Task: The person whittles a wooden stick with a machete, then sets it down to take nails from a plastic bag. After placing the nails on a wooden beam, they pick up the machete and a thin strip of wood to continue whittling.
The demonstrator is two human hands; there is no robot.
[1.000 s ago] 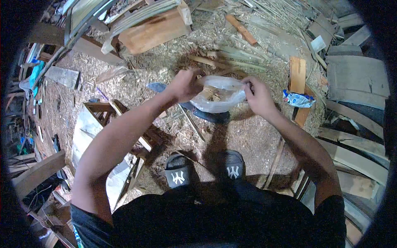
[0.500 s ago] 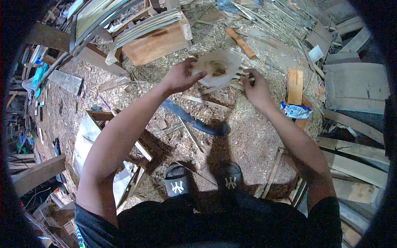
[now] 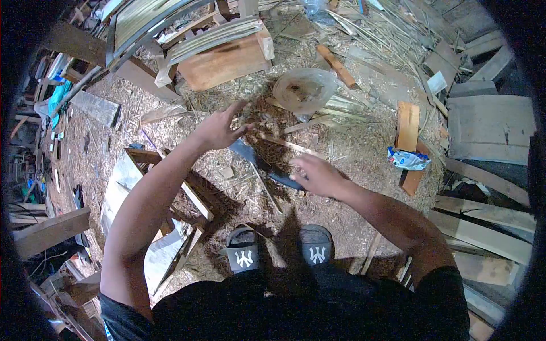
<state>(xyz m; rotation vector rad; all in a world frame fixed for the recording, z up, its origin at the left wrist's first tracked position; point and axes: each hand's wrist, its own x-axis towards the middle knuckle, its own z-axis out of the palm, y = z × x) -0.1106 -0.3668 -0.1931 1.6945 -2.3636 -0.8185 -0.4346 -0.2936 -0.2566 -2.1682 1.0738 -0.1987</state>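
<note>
My left hand [image 3: 220, 129] hovers over the sawdust with thumb and fingers apart, holding nothing. My right hand [image 3: 321, 175] is lower and to the right, fingers loosely bent and spread. Its fingertips overlap the dark handle end of a long, curved, machete-like tool [image 3: 245, 152], whose bluish-grey part stretches up toward my left hand. Beyond both hands, a translucent shallow plastic bowl [image 3: 323, 85] rests over thin wood strips on the floor, with brownish bits showing in its middle.
Shavings cover the floor around my sandals [image 3: 243, 257]. A wooden frame [image 3: 196, 196] stands beside my left forearm. An orange-brown board [image 3: 335, 65], a blue-and-white packet [image 3: 408, 159] and a short plank [image 3: 407, 126] lie to the right. A wooden box-like piece [image 3: 224, 59] stands ahead.
Both hands have let go of the plastic bowl, now on the floor ahead. My left hand has moved left and nearer; my right hand has come down toward the tool's dark handle.
</note>
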